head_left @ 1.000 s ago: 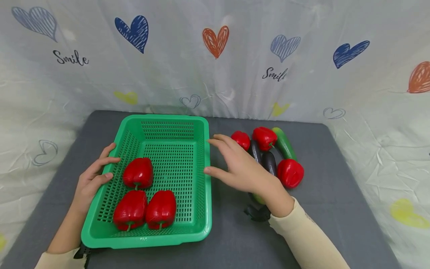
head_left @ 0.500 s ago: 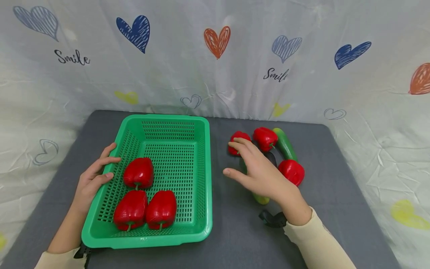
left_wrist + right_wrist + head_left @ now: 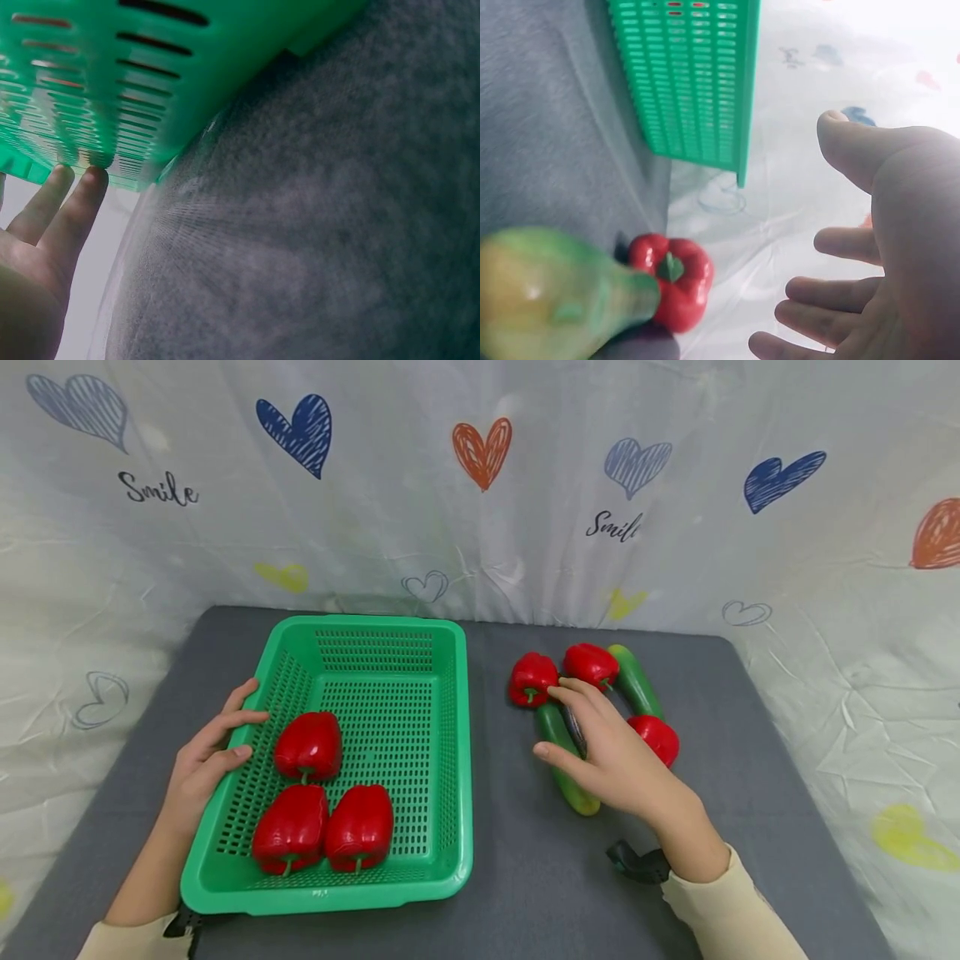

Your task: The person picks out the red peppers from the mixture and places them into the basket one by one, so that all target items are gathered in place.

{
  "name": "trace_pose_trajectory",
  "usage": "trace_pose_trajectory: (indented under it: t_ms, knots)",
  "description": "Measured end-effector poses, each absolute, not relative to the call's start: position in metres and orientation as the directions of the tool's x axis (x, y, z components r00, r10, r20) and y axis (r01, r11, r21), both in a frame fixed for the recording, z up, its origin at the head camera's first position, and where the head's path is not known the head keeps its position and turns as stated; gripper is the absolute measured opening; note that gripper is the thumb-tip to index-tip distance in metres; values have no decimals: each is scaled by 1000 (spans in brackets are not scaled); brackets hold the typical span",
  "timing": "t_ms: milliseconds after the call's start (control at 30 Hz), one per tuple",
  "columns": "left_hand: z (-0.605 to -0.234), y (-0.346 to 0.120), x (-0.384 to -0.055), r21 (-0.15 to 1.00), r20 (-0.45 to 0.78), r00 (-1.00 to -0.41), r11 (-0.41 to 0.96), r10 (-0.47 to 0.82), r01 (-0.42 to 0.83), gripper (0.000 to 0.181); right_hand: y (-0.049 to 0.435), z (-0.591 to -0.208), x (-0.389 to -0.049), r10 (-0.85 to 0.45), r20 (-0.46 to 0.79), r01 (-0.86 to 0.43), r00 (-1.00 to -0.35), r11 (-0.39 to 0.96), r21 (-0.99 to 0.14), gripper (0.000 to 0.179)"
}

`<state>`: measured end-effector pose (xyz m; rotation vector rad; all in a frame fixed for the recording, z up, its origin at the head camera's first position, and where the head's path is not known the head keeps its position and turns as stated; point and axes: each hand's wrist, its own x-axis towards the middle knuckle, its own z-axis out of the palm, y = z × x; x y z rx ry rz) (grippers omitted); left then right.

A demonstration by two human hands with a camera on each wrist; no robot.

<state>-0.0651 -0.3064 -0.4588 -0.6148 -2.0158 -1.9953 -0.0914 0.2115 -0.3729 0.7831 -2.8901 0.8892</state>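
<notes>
My left hand point(image 3: 206, 768) holds the left rim of a green plastic basket point(image 3: 467, 760), thumb and forefinger over the rim. In the left wrist view two fingers point(image 3: 79, 214) touch its slotted outer wall. Inside the basket lie three red bell peppers point(image 3: 309, 745) near its left and front. My right hand point(image 3: 622, 760), fingers spread, hovers over a group of vegetables and grips nothing. Under and beside it are a cucumber point(image 3: 573, 783) with a yellowish end, a dark eggplant point(image 3: 572, 727) partly hidden by the hand, and a red bell pepper point(image 3: 656, 737).
Behind the right hand lie two more red bell peppers point(image 3: 533, 680) and another cucumber point(image 3: 636, 681). Everything stands on a grey cloth-covered table point(image 3: 525, 893). A white curtain point(image 3: 540, 552) printed with hearts hangs close behind its far edge.
My right hand has moved right and toward me, from beside the basket's right rim to over the vegetables, uncovering the near cucumber. The left hand and basket have stayed put.
</notes>
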Motion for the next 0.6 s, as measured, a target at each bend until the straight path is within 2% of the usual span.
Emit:
trace_pose_trajectory:
  t_ms: [600]
  knots:
    - [-461,-306,-65,898,439,-891,-24,115,439,41,269,-393,-74,-334,101,-335,-937,779,-530,77]
